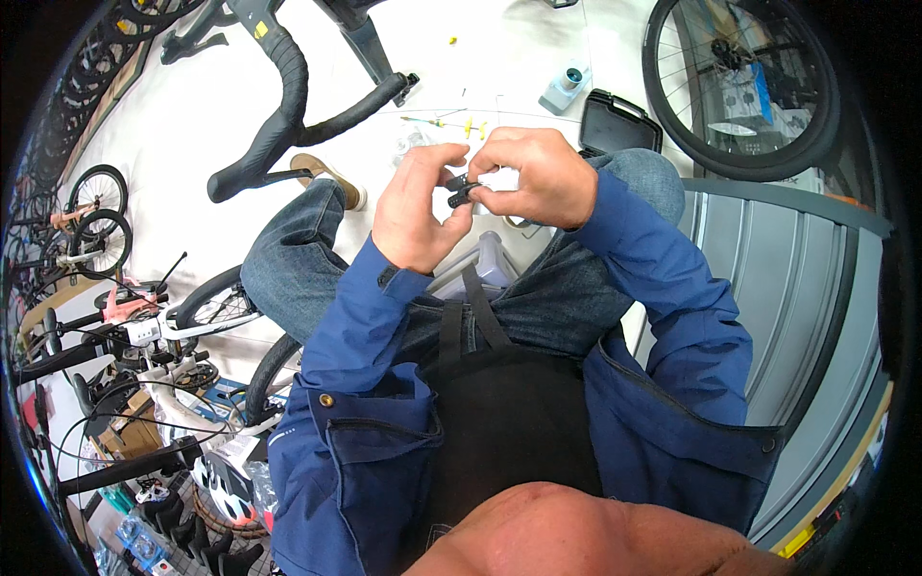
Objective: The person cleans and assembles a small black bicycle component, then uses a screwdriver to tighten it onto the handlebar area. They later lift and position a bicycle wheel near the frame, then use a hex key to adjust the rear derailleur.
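Note:
My left hand [421,206] and my right hand [538,178] meet above my knees, both pinching a small black part [463,190] between their fingertips. The part is short and dark, partly hidden by my fingers. I am sitting, with blue jeans [298,259], a blue jacket and a black apron below the hands. Thin cables with yellow end pieces [471,125] lie on the white floor just beyond my hands.
Black drop handlebars [288,106] of a bicycle stand at the upper left. A black case [619,120] and a bicycle wheel [735,86] sit at the upper right. Several bicycles [96,221] and a helmet crowd the left side. A grey panel [788,278] curves along the right.

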Available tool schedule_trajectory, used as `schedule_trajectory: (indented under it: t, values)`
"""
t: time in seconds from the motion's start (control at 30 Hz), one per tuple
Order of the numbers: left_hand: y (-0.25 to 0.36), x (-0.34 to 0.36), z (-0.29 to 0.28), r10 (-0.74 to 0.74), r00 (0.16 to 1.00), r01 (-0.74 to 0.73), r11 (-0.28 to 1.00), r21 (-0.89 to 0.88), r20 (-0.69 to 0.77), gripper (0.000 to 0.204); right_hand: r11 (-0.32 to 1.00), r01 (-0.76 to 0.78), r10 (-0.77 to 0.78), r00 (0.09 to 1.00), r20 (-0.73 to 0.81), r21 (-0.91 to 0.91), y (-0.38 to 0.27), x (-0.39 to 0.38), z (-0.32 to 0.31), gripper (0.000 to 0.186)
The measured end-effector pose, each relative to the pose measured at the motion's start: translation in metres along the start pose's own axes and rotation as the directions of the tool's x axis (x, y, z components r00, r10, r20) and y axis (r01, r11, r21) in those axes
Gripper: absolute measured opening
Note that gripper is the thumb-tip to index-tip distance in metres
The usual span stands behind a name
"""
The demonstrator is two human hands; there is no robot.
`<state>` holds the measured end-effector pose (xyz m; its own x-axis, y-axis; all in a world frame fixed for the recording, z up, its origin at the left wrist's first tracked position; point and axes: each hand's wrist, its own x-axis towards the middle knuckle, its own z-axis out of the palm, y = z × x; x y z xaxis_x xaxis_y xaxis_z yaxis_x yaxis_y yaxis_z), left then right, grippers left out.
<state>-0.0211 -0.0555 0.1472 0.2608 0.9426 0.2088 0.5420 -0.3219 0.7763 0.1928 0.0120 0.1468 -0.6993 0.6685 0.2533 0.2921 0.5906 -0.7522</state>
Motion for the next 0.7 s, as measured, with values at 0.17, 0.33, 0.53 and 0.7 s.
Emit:
schedule_trajectory:
  t: [0.17,0.33,0.53,0.7]
  values:
    - [-0.004,0.0,-0.003,-0.166,0.986,0.163,0.909,-0.383,0.025,0.062,0.974,-0.152,0.164,0.985,-0.054,0.169,-0.005,-0.003,0.0,0.019]
    - [-0.002,-0.005,0.012,-0.263,0.961,0.093,0.59,-0.802,-0.082,0.063,0.683,-0.394,0.459,0.887,0.059,0.615,-0.007,-0.003,0.006,0.022]
    - [0.01,-0.006,0.035,-0.359,0.883,-0.035,0.59,-0.807,-0.301,0.056,0.627,-0.267,0.423,0.906,-0.033,0.732,-0.008,-0.003,0.016,0.025]
    - [0.019,-0.001,0.039,-0.295,0.837,-0.148,0.69,-0.709,-0.462,0.054,0.526,-0.196,0.436,0.898,-0.065,0.828,-0.012,-0.003,0.023,0.02]
